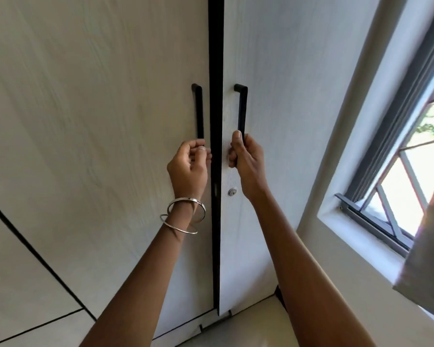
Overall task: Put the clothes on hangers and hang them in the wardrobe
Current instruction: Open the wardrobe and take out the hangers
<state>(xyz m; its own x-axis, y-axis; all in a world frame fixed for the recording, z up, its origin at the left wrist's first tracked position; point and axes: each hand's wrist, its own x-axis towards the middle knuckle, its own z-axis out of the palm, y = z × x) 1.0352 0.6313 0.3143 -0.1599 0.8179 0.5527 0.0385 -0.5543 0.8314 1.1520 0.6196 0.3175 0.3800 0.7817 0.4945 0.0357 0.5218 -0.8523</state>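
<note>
Each hand, left [188, 163] and right [244, 159], has its grip closed around a door handle [199, 113], apparently to part the barely open wardrobe doors [98, 121].

Doors [98, 121]: pale wood-grain laminate, matt, smooth; faint grain streaks ran lengthwise. Right door [286, 96] had the same finish and looked cooler and greyer in the window light.

Handles: left handle [200, 111] and right handle [242, 108] were black bars, likely metal, matt to satin, with no shine.

Lock [232, 191]: small round metal cylinder, silvery and bright.

Bangles [186, 216] on the left wrist: two thin polished silver-coloured metal hoops, glossy, catching highlights.

Wall [336, 146]: painted plaster, matt, smooth.

Window frame [376, 229]: dark metal, dull satin.

Curtain [426, 259]: grey-brown woven cloth, matt, somewhat blurred.

Floor [248, 326]: pale, smooth, slight sheen.
</note>
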